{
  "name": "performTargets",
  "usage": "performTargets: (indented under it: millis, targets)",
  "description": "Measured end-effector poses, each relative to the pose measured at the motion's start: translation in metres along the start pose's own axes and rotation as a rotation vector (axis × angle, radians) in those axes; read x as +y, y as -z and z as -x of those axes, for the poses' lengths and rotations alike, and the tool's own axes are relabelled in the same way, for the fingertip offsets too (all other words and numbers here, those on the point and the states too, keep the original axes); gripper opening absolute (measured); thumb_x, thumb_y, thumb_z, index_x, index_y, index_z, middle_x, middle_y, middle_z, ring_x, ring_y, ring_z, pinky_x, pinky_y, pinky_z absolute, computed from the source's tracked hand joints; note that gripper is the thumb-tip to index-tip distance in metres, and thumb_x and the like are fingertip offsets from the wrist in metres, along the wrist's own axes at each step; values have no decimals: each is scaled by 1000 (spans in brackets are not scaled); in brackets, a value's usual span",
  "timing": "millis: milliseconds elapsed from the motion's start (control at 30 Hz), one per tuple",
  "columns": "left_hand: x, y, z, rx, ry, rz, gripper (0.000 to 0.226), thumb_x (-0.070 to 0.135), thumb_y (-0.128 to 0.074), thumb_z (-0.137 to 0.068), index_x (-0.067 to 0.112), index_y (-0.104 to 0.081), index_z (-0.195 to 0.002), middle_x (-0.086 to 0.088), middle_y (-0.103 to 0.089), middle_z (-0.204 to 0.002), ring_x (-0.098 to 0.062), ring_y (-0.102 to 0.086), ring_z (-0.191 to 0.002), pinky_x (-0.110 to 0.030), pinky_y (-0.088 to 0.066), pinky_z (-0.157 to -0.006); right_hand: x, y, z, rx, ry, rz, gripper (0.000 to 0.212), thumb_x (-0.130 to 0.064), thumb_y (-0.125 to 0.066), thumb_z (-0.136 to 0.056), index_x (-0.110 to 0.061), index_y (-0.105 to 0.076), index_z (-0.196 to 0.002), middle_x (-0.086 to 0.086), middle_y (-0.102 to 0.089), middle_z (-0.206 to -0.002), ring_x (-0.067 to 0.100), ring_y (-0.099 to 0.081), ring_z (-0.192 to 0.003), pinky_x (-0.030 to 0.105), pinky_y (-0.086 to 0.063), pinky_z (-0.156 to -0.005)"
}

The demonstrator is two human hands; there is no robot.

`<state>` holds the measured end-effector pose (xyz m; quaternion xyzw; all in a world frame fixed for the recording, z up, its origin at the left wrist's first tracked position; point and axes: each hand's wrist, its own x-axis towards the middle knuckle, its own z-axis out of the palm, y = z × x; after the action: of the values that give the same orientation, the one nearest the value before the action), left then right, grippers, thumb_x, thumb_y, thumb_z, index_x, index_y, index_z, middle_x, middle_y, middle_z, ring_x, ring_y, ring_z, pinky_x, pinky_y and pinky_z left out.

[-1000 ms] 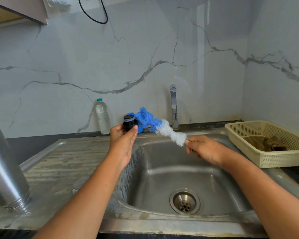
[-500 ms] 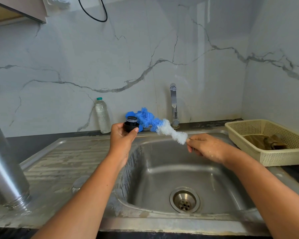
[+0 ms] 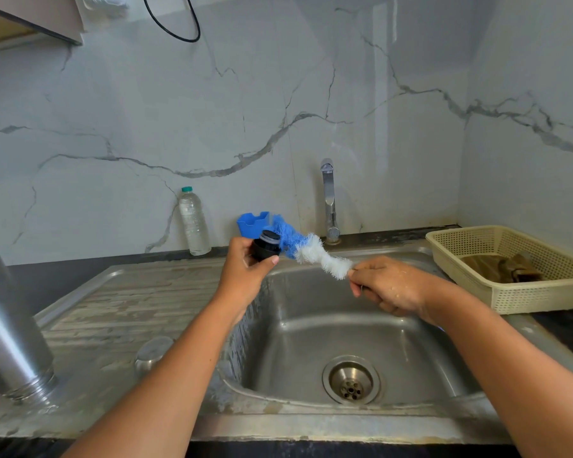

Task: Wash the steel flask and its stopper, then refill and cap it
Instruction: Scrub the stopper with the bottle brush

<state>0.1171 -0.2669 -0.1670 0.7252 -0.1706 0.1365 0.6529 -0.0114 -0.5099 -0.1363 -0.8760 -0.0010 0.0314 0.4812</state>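
My left hand [image 3: 245, 271] grips the black stopper [image 3: 266, 245] over the sink's left rim. My right hand [image 3: 389, 287] holds the handle of a bottle brush [image 3: 308, 249] with blue and white bristles; its blue end touches the stopper. The steel flask [image 3: 10, 332] stands upside down on the drainboard at far left. A round steel cap [image 3: 153, 353] lies on the drainboard near my left forearm.
The steel sink [image 3: 311, 342] has a drain [image 3: 351, 380] and a tap [image 3: 328, 200] at the back, with no water running. A plastic water bottle [image 3: 194, 223] and a blue holder [image 3: 252, 223] stand against the marble wall. A cream basket [image 3: 516, 269] holding cloths sits at right.
The stopper has turned in my left hand so its top faces up and right. The brush has shifted slightly right against it. The blue holder behind is now uncovered.
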Motion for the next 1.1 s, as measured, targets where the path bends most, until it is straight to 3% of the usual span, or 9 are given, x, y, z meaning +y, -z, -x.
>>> performTargets:
  millis: [233, 333, 400, 467, 600, 700, 800, 967, 1100]
  targets:
    - [8, 10, -2, 150, -5, 21, 36, 7, -75, -94, 21, -47, -111, 2, -65, -116, -5, -63, -104, -19, -48, -87, -6, 6, 8, -65, 13, -87, 25, -24, -45, -103, -15, -58, -83, -2, -31, -57, 12, -18, -46, 23, -13, -41]
    - [7, 7, 1, -36, -17, -49, 38, 6, -75, -94, 29, -49, -109, 1, -66, -123, -9, -64, -116, -27, -48, -101, -4, 3, 4, -64, -14, -77, 25, -23, -45, -103, -16, -58, -83, -3, -33, -56, 11, -20, -45, 22, -15, -40]
    - [5, -1, 5, -175, 18, -80, 37, 6, -75, -93, 26, -52, -114, 0, -67, -128, -12, -63, -121, -34, -48, -108, 0, 1, 1, -45, -29, -96, 26, -25, -45, -104, -16, -58, -84, -4, -34, -55, 11, -20, -45, 21, -15, -41]
    - [5, -4, 7, -203, 55, -5, 36, 5, -73, -94, 19, -54, -121, -4, -68, -130, -18, -64, -124, -40, -50, -109, 4, 4, -1, -19, -33, -120, 27, -27, -45, -105, -16, -57, -83, -3, -33, -56, 11, -19, -46, 22, -13, -43]
    - [17, -3, 7, -144, 174, 449, 28, 0, -66, -97, 6, -60, -124, -13, -67, -133, -27, -68, -121, -32, -61, -90, 8, 9, -4, 19, -52, -163, 28, -28, -44, -106, -14, -58, -87, -4, -32, -57, 10, -19, -46, 23, -12, -45]
    - [21, 0, 2, -103, 265, 593, 22, 13, -62, -102, 7, -63, -123, -19, -68, -123, -25, -69, -100, -29, -60, -75, 7, 6, -7, 43, -57, -183, 23, -27, -44, -105, -14, -60, -93, -4, -34, -57, 10, -22, -47, 25, -13, -47]
    - [24, 2, 2, -54, 335, 706, 36, 28, -52, -105, 3, -61, -130, -19, -69, -112, -18, -62, -81, -27, -50, -66, 6, 4, -8, 51, -21, -223, 18, -21, -44, -102, -14, -59, -95, -3, -37, -59, 11, -22, -48, 27, -12, -48]
    - [25, 6, 1, 56, 418, 860, 33, 35, -42, -99, 8, -61, -103, -10, -59, -75, -17, -48, -65, -26, -37, -56, 2, 3, -4, -36, 22, -210, 23, -18, -44, -102, -12, -66, -98, -1, -41, -63, 11, -21, -50, 27, -13, -47]
    - [25, 8, -1, 152, 462, 882, 28, 35, -38, -96, 13, -53, -88, -6, -48, -64, -15, -39, -54, -24, -29, -48, 1, -3, -2, -92, 26, -181, 23, -17, -48, -102, -8, -68, -96, -2, -42, -63, 11, -21, -50, 28, -13, -46]
